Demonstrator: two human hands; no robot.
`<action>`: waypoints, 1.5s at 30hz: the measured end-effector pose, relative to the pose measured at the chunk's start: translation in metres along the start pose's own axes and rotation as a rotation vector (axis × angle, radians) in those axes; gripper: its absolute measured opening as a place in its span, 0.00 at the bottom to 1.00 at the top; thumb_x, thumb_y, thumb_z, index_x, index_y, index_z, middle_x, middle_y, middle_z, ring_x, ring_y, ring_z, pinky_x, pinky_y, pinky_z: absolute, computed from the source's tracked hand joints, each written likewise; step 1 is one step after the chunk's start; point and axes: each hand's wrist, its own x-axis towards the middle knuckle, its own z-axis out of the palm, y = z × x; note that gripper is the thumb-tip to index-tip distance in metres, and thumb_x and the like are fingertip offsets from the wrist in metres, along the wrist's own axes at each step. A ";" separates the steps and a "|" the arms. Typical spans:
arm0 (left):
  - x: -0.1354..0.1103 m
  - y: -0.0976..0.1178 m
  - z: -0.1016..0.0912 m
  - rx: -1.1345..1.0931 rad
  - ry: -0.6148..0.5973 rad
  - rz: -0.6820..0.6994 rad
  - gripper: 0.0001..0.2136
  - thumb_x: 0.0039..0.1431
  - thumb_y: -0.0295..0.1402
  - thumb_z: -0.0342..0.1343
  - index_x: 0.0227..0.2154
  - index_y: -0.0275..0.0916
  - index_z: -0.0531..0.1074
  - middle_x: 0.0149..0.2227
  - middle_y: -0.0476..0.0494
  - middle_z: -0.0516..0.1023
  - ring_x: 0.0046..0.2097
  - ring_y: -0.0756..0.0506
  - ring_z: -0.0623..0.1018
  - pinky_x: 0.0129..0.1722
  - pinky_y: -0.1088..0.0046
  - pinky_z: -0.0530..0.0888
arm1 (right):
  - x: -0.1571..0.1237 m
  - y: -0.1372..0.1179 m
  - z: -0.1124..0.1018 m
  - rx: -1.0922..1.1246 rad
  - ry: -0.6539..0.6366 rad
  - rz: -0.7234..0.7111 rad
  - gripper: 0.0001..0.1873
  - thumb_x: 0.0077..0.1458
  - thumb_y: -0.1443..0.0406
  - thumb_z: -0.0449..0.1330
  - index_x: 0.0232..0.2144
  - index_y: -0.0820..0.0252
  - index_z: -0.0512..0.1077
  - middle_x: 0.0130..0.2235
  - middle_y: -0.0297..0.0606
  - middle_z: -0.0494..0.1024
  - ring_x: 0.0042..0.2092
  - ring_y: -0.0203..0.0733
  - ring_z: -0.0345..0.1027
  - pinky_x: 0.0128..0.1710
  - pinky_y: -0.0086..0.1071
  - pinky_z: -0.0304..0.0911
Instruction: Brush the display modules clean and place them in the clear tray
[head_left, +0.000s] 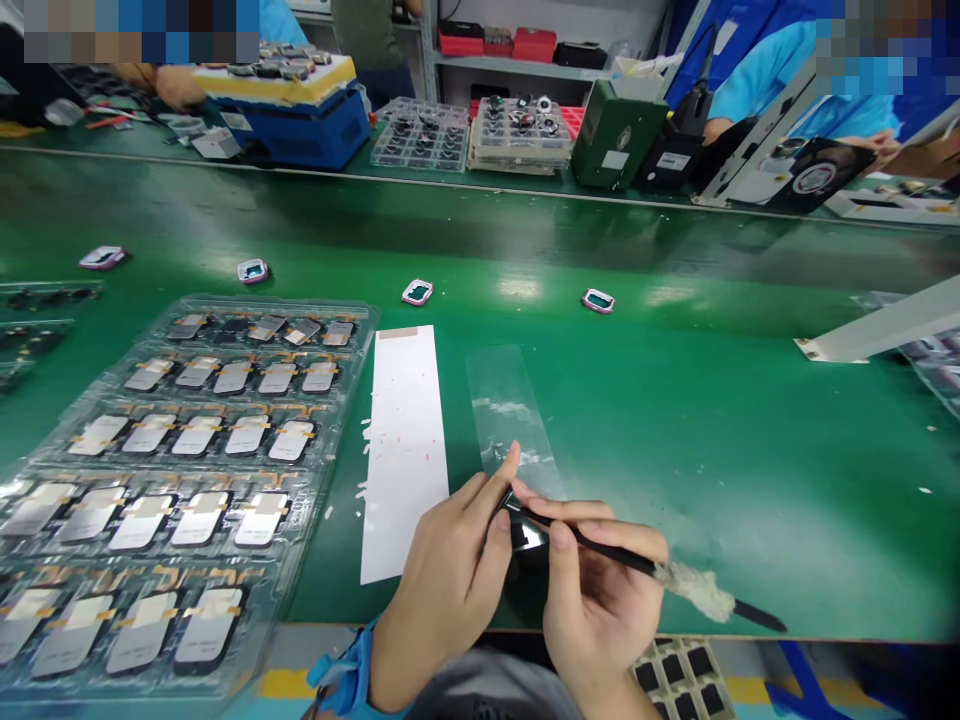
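Note:
My left hand (454,555) is closed around a small screen module (529,538) with a dark edge and a shiny face; its index finger points up. In my right hand (607,585) is a slim black tool (626,558), held like a pen, with a pale wrapping near its back end. Its front end meets the module near my left fingertips, where the exact contact is hidden. Just beyond my hands lies a clear film strip (504,385). A white paper strip (405,430) with tiny reddish bits on it is to the left.
A clear tray (306,520) of several screen modules fills the left side. Several small frames, one being a pink-rimmed frame (417,292), line the back of the green bench (712,420). A white post (885,320) stands right. Co-workers sit beyond the raised shelf.

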 end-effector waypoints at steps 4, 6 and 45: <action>0.000 0.000 0.000 0.006 -0.002 -0.006 0.25 0.70 0.30 0.38 0.68 0.44 0.54 0.52 0.40 0.75 0.45 0.44 0.78 0.48 0.64 0.76 | 0.000 0.000 -0.001 -0.011 -0.017 -0.009 0.14 0.61 0.79 0.53 0.42 0.56 0.64 0.39 0.37 0.79 0.47 0.42 0.79 0.47 0.43 0.79; 0.001 0.000 0.000 0.005 -0.005 -0.007 0.25 0.70 0.30 0.38 0.68 0.44 0.53 0.52 0.40 0.75 0.45 0.44 0.78 0.49 0.64 0.76 | 0.000 0.000 -0.001 -0.028 -0.030 -0.008 0.14 0.61 0.80 0.53 0.42 0.56 0.64 0.38 0.36 0.79 0.47 0.42 0.79 0.47 0.43 0.79; 0.000 -0.004 -0.001 0.114 -0.012 0.049 0.27 0.69 0.30 0.40 0.69 0.41 0.50 0.44 0.40 0.78 0.43 0.43 0.79 0.45 0.65 0.78 | 0.002 -0.001 0.001 -0.055 -0.045 -0.040 0.14 0.60 0.80 0.54 0.40 0.58 0.65 0.37 0.36 0.79 0.46 0.43 0.79 0.46 0.41 0.79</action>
